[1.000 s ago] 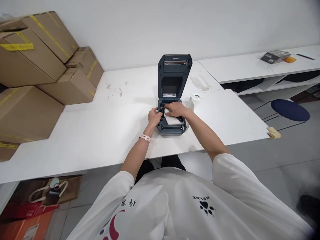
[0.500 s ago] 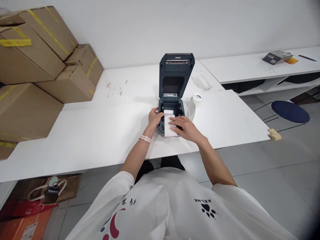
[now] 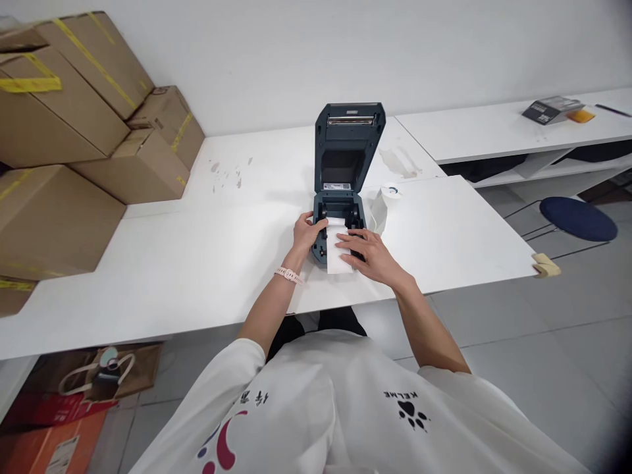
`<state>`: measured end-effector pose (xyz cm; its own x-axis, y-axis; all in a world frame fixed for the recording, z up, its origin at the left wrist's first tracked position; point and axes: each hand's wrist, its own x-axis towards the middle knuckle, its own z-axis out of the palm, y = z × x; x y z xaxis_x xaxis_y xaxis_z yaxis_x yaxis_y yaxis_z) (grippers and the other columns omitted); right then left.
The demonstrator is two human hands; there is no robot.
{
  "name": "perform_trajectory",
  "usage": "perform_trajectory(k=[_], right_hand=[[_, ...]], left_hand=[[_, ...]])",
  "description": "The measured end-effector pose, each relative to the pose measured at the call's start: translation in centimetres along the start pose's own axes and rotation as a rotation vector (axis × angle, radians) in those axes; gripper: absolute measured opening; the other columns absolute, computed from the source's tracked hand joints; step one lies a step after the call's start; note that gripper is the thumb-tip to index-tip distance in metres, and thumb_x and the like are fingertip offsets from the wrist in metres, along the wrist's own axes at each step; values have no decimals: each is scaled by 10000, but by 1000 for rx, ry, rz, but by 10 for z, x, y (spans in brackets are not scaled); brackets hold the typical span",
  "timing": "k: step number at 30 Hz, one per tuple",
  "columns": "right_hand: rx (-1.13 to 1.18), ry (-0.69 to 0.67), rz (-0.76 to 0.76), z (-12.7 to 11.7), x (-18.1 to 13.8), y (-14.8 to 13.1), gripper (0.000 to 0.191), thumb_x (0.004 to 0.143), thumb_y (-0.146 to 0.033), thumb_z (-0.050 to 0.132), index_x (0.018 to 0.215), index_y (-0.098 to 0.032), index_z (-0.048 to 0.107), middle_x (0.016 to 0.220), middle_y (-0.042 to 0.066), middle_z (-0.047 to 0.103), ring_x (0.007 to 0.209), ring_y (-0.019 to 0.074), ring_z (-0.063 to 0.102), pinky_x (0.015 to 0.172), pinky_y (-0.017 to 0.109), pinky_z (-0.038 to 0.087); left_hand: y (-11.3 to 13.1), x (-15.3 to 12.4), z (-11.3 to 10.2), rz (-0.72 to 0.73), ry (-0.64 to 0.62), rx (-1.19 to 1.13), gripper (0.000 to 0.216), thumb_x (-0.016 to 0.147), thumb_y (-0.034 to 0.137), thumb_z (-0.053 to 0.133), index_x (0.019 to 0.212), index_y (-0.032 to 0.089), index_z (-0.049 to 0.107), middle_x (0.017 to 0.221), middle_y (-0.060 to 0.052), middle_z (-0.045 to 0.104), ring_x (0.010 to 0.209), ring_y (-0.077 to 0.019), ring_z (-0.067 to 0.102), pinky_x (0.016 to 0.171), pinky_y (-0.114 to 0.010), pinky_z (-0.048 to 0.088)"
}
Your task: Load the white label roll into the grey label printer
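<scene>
A dark blue-grey label printer [image 3: 350, 148] stands on the white table with its lid raised. White label paper [image 3: 338, 258] lies in its lower half, and a strip hangs over the front edge. My left hand [image 3: 306, 232] grips the printer's left side wall, its thumb reaching inside to the edge of the paper. Over the strip lies my right hand [image 3: 374, 255], fingers stretched out and slightly spread, their tips touching the paper. Just right of the printer is another white label roll [image 3: 392, 192] with a loose strip [image 3: 378, 214] trailing from it.
Cardboard boxes [image 3: 64, 217] are stacked on the table's left end. A side shelf on the right carries a dark box [image 3: 550, 110] and an orange item [image 3: 581, 116]. A blue stool [image 3: 577, 219] stands beyond the table's padded corner [image 3: 546, 264]. Bags [image 3: 106, 382] sit below the left edge.
The paper strip has come slightly farther over the printer's front edge and shifted a little right. My left thumb has edged right, and my right hand has moved slightly right with the strip.
</scene>
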<state>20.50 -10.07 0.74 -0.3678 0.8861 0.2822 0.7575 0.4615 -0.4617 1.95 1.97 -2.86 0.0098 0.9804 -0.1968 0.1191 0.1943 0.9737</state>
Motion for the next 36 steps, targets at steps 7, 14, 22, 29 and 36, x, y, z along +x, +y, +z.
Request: perform_trajectory(k=[7, 14, 22, 29, 36], right_hand=[[21, 2, 4, 1, -2, 1, 325, 1025, -391, 554, 1295, -292, 706, 1489, 28, 632, 1411, 335, 518, 1146, 600, 434], [38, 16, 6, 2, -4, 1, 347, 1023, -415, 556, 1302, -279, 711, 1485, 51, 635, 1421, 335, 508, 1169, 596, 422], [65, 23, 28, 2, -6, 1, 343, 1016, -441, 563, 1299, -319, 713, 1493, 20, 625, 1450, 350, 473, 1172, 630, 421], [106, 1, 40, -1, -8, 2, 358, 1017, -463, 560, 1306, -315, 710, 1505, 25, 616, 1478, 354, 443, 1194, 635, 395], [110, 13, 61, 4, -12, 1, 367, 1019, -459, 557, 1326, -316, 699, 1524, 21, 598, 1503, 355, 417, 1202, 645, 381]], left_hand=[[-1, 2, -1, -5, 0, 34, 594, 702, 385, 833, 1232, 202, 639, 935, -30, 629, 794, -157, 615, 743, -294, 484], [0, 1, 0, 8, -17, -8, 567, 700, 352, 833, 1200, 198, 615, 1262, -120, 634, 1032, -211, 657, 870, -337, 505], [9, -6, 1, -33, -61, -71, 597, 704, 316, 839, 1228, 195, 579, 1347, -146, 621, 1066, -213, 671, 845, -312, 526], [11, -7, 0, -42, -65, -57, 605, 722, 309, 820, 1255, 178, 565, 1348, -156, 622, 1058, -214, 668, 828, -307, 525], [14, -17, 0, -52, -80, -68, 622, 752, 324, 821, 1299, 178, 561, 1409, -166, 609, 1145, -234, 661, 893, -319, 529]])
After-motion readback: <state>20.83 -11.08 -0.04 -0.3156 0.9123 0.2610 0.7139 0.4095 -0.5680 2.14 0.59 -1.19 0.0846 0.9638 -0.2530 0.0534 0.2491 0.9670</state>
